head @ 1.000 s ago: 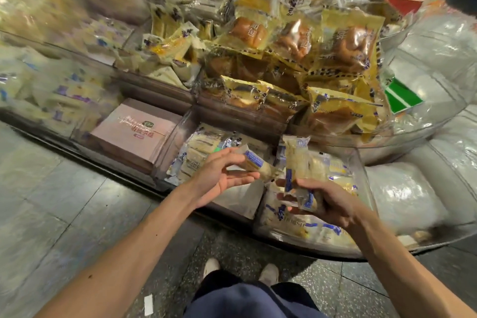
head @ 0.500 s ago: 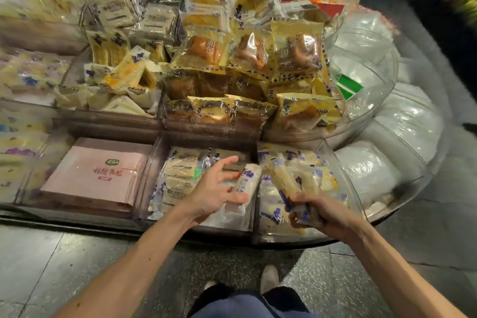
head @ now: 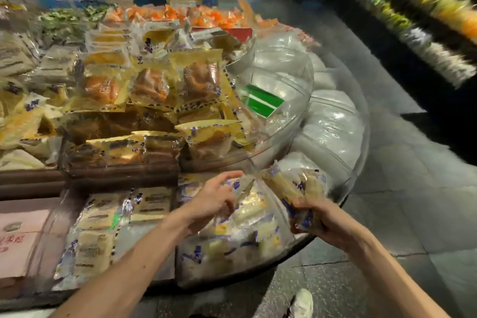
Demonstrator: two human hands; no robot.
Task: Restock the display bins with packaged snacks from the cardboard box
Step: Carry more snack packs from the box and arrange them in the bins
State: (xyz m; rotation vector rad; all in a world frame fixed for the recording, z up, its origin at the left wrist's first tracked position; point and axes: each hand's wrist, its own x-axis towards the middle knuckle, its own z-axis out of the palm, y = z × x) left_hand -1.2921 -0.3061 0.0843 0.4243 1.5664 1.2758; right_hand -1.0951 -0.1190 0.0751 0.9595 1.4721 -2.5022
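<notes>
My right hand [head: 317,222] grips a bunch of pale snack packets with blue print [head: 291,186], held above the right end of the clear display bin [head: 281,248]. My left hand [head: 214,201] reaches into that same bin and pinches one packet [head: 244,187] at its top. The bin below holds several similar white and yellow packets. The cardboard box is not in view. The picture is motion-blurred.
Left of it, a neighbouring bin [head: 103,227] holds flat cream packets, and a pink box [head: 18,235] lies further left. Yellow bread packets [head: 154,90] fill the tier above. White bagged goods [head: 333,126] curve round the stand's right side. Grey tiled floor lies to the right.
The view has swung right. My left hand left the middle bin and moved right to the end bin, now pinching a packet there. My right hand still holds its bunch, raised slightly.
</notes>
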